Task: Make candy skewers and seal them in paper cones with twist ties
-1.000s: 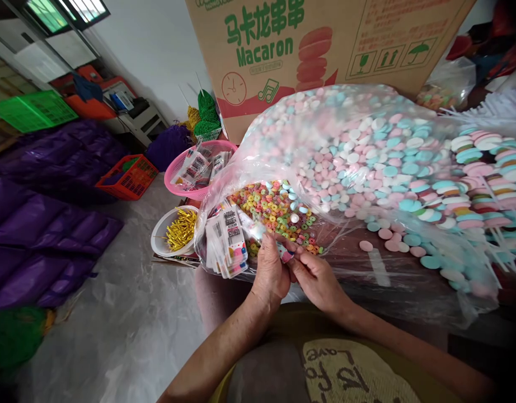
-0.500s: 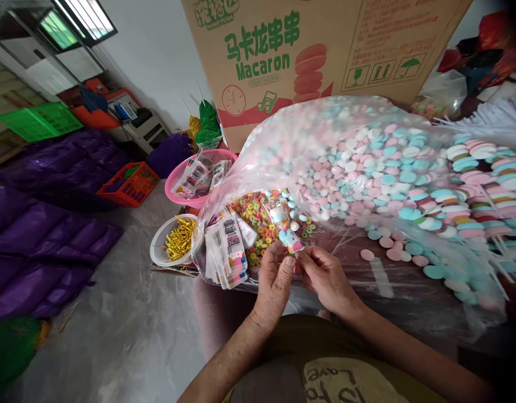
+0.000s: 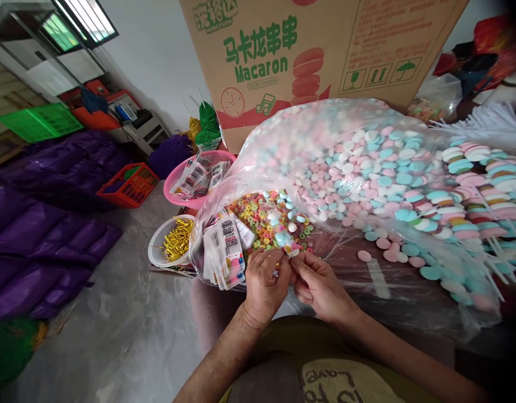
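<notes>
My left hand and my right hand meet at the front of the table, both pinching the bottom of a small clear packet of candy that stands up between the fingertips. Just left of my left hand lies a stack of printed label cards. Behind the packet is a heap of colourful ring candies. A large clear plastic bag of pink, blue and white candy discs fills the table behind my hands.
A "Macaron" cardboard box stands at the back. A pink basket with packets and a white bowl of gold twist ties sit at left. Stacked candy skewers lie at right. Purple bags and a red basket cover the floor.
The packet first lay low between my hands, then was raised upright, and now sits slightly lower with both hands pinching its base. The view shifted a little.
</notes>
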Motion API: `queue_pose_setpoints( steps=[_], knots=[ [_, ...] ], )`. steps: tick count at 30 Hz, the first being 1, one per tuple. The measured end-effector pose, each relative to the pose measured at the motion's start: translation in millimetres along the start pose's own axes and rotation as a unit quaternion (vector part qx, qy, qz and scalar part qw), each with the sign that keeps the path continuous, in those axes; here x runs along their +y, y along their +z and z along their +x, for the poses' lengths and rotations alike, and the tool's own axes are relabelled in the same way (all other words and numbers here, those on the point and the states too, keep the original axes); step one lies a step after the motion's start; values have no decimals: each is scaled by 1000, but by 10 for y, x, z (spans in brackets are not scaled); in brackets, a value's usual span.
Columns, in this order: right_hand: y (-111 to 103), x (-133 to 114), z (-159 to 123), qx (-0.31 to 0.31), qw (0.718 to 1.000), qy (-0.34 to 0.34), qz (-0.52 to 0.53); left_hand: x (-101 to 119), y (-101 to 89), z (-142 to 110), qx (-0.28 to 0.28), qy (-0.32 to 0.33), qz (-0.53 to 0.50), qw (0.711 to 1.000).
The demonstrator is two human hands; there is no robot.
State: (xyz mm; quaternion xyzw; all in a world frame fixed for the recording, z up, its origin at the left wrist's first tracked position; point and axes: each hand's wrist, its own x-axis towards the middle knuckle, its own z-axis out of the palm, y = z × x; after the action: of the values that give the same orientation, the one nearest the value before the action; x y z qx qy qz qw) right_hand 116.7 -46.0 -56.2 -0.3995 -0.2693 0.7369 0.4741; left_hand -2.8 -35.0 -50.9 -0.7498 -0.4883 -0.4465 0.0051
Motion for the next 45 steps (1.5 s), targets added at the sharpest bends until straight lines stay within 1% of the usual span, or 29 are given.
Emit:
queue_pose_setpoints(
  steps=[4,6,8,12,14,17,19,21,22,24,26,28,30,32,34,36,38,40,42,44,45],
  knots=[
    [15,28,-4,8,999,-37,-34,-11,-7,30,-22,16,57,998],
    [15,34,-7,9,996,-63,-63,-19,-10,41,-28,11,49,998],
    [18,28,-11,18,994,-75,-78,-25,-11,41,-28,12,17,999],
    [43,10,-8,33,997,-33,-56,-26,5,3,-23,33,-28,999],
    [51,9,1,36,998,-17,-58,-29,22,-29,-18,7,-65,998],
    [28,-3,13,39,997,-12,-67,-44,43,-75,-25,-67,-130,989],
    [-18,-39,13,26,996,-33,-85,-59,47,-96,-33,-107,-151,982],
    [-83,-95,14,-5,993,-60,-102,-73,42,-106,-41,-133,-169,976],
    [-119,-125,18,-23,992,-68,-102,-77,37,-106,-47,-142,-180,972],
    [-189,-168,42,-57,991,-59,-106,-75,26,-100,-63,-149,-201,966],
    [-244,-175,81,-72,986,-48,-143,-61,14,-91,-76,-150,-211,963],
    [-274,-147,116,-59,972,-68,-216,-40,2,-85,-85,-153,-208,962],
    [-270,-109,128,-23,951,-120,-284,-23,-5,-92,-88,-159,-196,964],
    [-235,-77,115,23,929,-176,-324,-14,1,-115,-86,-138,-161,973],
    [-184,-53,99,71,921,-207,-324,-9,32,-152,-75,-90,-112,987],
    [-144,-25,107,108,923,-208,-305,0,84,-195,-65,-47,-71,994],
    [-136,11,151,124,931,-194,-284,13,132,-229,-74,-30,-65,995],
    [-170,44,220,129,941,-174,-259,11,137,-233,-110,-5,-81,991],
    [-232,55,287,118,958,-139,-221,-35,75,-186,-163,23,-108,980],
    [-300,27,333,82,976,-86,-180,-137,-36,-79,-187,28,-104,976],
    [-329,-5,346,57,983,-56,-163,-202,-93,-6,-176,20,-80,981]
  ],
)
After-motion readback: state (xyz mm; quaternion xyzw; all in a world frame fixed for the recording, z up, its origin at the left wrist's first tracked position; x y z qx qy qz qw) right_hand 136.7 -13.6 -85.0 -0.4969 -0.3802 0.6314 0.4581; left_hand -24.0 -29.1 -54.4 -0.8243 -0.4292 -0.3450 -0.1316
